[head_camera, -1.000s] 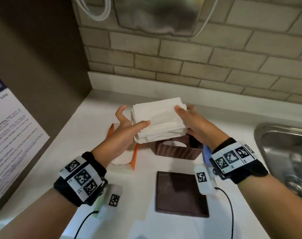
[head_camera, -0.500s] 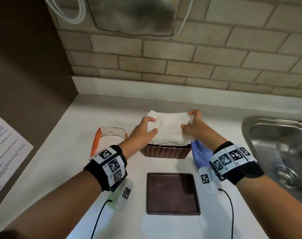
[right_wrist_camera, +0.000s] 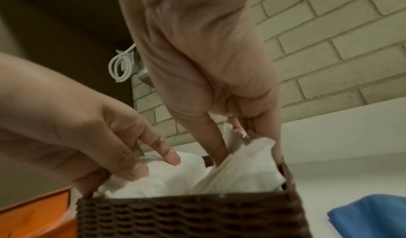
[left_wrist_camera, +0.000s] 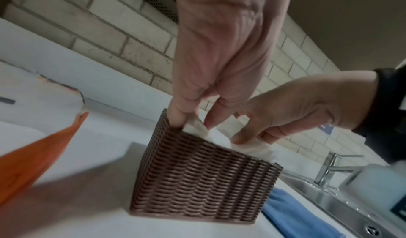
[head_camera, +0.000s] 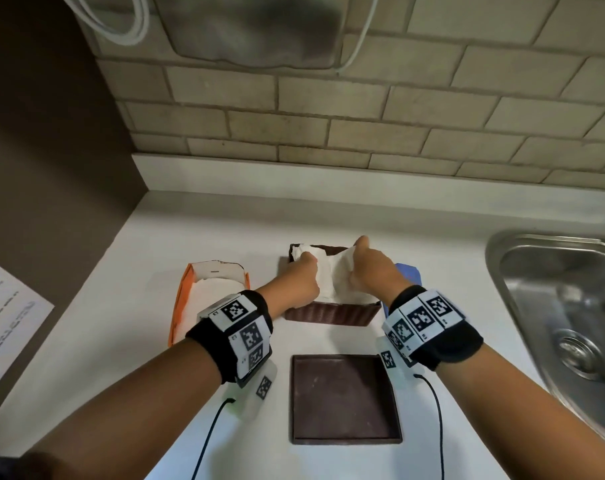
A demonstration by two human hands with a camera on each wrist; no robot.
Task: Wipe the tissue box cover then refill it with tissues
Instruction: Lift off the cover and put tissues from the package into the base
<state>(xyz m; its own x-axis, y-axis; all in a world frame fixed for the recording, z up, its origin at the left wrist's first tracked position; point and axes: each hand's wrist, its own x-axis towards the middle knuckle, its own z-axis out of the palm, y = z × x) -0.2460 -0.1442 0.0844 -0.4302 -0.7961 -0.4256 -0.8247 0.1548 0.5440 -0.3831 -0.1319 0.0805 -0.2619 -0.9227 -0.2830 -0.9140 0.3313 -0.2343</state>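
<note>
Brown woven tissue box cover [head_camera: 330, 311] sits open side up on the white surface [head_camera: 225, 220], tissues [head_camera: 332, 275] stuffed inside. Head view: left hand [head_camera: 296, 285] and right hand [head_camera: 372, 268] both reach into the cover, apparently to seat the stack below the rim. Flat brown base panel [head_camera: 344, 398] lies just in front of the cover, likely going on next. Torn orange tissue carton [head_camera: 207, 292] just left of the cover, blue cloth [head_camera: 410, 273] right of it, steel sink [head_camera: 564, 306] farther right.

Left wrist view: left fingers [left_wrist_camera: 175, 118] straight, pressing tissue down at the cover's corner; nothing gripped.

Right wrist view: right fingers [right_wrist_camera: 216, 149] straight, poked into the tissues beside the wall. Brick-tile wall [right_wrist_camera: 329, 42] behind the cover.
</note>
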